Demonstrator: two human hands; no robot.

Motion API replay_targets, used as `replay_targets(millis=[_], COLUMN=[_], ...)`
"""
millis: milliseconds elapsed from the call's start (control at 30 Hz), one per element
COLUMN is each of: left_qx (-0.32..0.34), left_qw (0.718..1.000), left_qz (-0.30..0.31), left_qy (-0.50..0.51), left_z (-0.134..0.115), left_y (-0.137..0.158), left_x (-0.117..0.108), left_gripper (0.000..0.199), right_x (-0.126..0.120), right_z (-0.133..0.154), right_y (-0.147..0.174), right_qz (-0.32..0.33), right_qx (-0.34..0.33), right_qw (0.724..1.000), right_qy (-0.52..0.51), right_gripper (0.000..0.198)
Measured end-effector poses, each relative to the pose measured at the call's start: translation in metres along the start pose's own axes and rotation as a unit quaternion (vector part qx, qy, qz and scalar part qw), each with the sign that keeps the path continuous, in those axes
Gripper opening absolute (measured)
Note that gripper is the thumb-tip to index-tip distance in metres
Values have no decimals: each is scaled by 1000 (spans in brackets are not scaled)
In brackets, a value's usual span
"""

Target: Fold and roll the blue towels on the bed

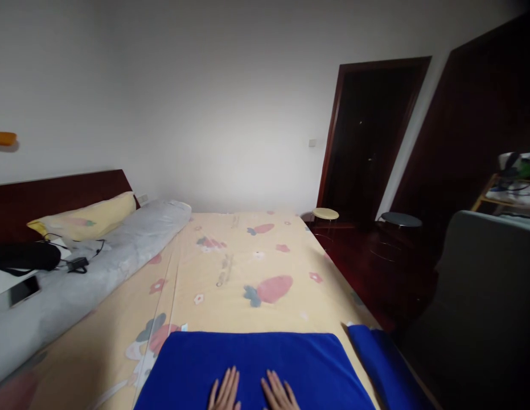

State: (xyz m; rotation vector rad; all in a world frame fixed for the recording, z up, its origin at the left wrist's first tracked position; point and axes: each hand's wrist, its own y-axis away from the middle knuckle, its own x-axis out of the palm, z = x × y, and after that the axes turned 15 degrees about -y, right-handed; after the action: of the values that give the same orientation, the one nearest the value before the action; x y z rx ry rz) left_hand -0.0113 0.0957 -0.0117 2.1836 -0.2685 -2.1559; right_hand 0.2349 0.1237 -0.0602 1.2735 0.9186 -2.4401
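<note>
A bright blue cloth [251,359] lies flat on the near end of a bed with a yellow sheet [230,267] printed with strawberries. My left hand [225,392] and my right hand [278,393] rest palm down on the cloth, side by side at the bottom edge of the view, fingers stretched out and holding nothing. A second blue piece [382,364] lies at the bed's right edge, just right of the cloth.
A grey rolled quilt [119,250] runs along the bed's left side, with a yellow pillow [87,219], a phone [23,290] and a charger [77,263]. Two small round stools [325,213] [401,219] stand near a dark doorway [367,136]. A grey chair [482,296] is at right.
</note>
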Motion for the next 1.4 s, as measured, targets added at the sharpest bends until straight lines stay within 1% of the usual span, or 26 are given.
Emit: replay_targets(millis=[67,100,133,200,300,367,400,467,533,633,700,767,800,833,867,900,933,967,1033,1067,1100,1133,1167,1233,1300,1400], left_qx=[47,56,52,3,-139,-206,-226,-251,-267,-282,-290,-290,-271,-233,-179,-107,-35,12,63,78,87,87,75,11,-96,-244], left_qw=[999,998,998,999,987,974,969,962,956,947,941,936,941,953,967,983,993,996,997,997,996,995,996,997,993,964], left_qz=[4,-7,-22,-50,-55,-40,-36,-36,-42,-39,-20,-21,-34,-51,-74,-81,-76,-67,-35,-22,-20,-28,-42,-69,-67,-43], left_qy=[20,24,24,7,-53,-84,-90,-98,-115,-149,-173,-197,-198,-187,-163,-126,-87,-54,-6,9,19,26,28,14,-25,-98], left_z=[-23,-24,-18,12,80,122,138,158,165,164,159,143,130,112,90,65,39,13,-27,-39,-45,-43,-35,-4,41,114], left_y=[-19,-27,-33,-41,-46,-48,-49,-51,-52,-55,-57,-60,-62,-65,-68,-73,-78,-84,-95,-98,-99,-99,-96,-88,-76,-60], left_x=[-4,-9,-14,-27,-42,-45,-45,-42,-39,-44,-53,-63,-66,-66,-63,-58,-50,-40,-22,-16,-12,-13,-16,-28,-41,-46], left_gripper=[60,57,55,51,54,56,56,58,60,62,60,57,55,54,54,54,55,58,62,62,60,58,56,53,55,62], right_x=[12,10,3,-24,-77,-104,-113,-121,-120,-116,-114,-107,-99,-88,-73,-56,-37,-18,13,22,25,22,13,-16,-53,-95], right_z=[9,7,0,-29,-92,-131,-147,-166,-174,-175,-173,-163,-153,-140,-124,-105,-85,-65,-32,-22,-17,-17,-22,-45,-79,-128], right_y=[-28,-38,-43,-42,-20,-2,7,19,25,26,22,11,3,-8,-21,-35,-50,-64,-85,-91,-94,-94,-90,-75,-53,-17], right_qz=[39,53,61,52,-6,-23,-22,-17,-13,-27,-68,-114,-128,-131,-120,-96,-64,-27,55,85,101,102,87,40,2,-24], right_qx=[-50,-46,-21,69,229,281,288,285,268,255,260,257,249,238,224,209,191,169,134,124,120,126,140,192,252,297], right_qw=[998,997,997,996,973,957,955,955,959,961,955,947,947,950,957,967,977,984,989,988,987,986,985,981,967,951], right_qy=[-20,-26,-29,-19,35,65,73,84,91,101,124,152,158,153,137,110,74,39,-16,-34,-43,-45,-39,-11,28,78], right_gripper=[54,55,56,54,56,61,61,60,58,57,60,59,57,55,56,58,61,64,60,58,55,53,53,56,59,62])
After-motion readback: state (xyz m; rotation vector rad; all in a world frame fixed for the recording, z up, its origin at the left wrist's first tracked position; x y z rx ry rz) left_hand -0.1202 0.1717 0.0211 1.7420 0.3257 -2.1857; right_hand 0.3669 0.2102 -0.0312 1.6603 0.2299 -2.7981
